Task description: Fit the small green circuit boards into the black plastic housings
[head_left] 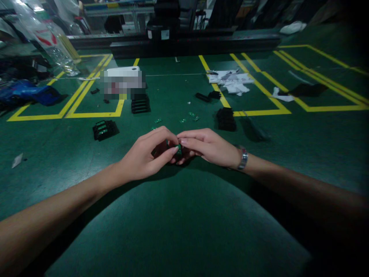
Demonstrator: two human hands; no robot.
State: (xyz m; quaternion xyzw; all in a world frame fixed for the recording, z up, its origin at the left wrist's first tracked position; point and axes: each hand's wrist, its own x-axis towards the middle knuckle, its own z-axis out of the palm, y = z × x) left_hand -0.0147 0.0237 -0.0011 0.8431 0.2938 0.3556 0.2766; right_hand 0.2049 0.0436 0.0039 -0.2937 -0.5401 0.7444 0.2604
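Observation:
My left hand (147,156) and my right hand (206,146) meet at the middle of the green table, fingers pinched together. Between the fingertips sits a small green circuit chip (179,149) against a small black part that the fingers mostly hide. A metal bracelet (242,158) circles my right wrist. Several loose green chips (193,115) lie on the mat just beyond my hands. A black holder with green chips in it (104,129) rests to the far left of my left hand.
Stacks of black parts (226,118) (140,104) stand beyond the hands. A white box (123,79) sits on yellow floor-tape lines (95,114). White paper scraps (230,81) lie at the back right, blue and clear plastic bags (34,93) at the back left.

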